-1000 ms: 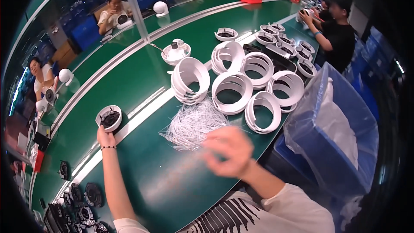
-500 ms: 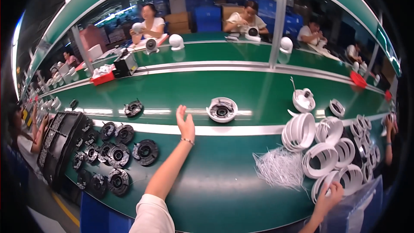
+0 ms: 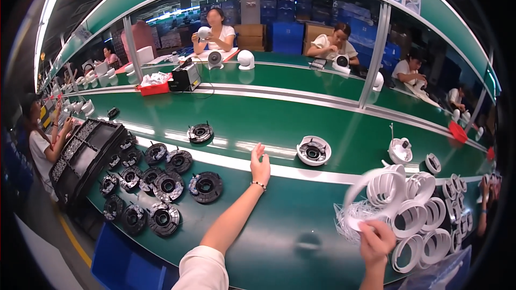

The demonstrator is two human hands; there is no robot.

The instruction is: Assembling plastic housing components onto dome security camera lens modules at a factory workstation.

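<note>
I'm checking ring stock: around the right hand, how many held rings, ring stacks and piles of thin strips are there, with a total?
White ring in the right hand: 1
White ring stacks: 6
Pile of white strips: 1
Total: 8

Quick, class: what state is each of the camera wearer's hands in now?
Left hand: open, holding nothing.
Right hand: closed, holding a white ring.

The left arm wears a short, pale off-white sleeve (image 3: 203, 269), loose and softly creased, its plain hem lying near the elbow. A thin bracelet (image 3: 259, 185) of small dark beads, with lighter ones among them, circles the wrist below the bare left hand (image 3: 260, 167). The right hand (image 3: 377, 240) is bare too.
</note>
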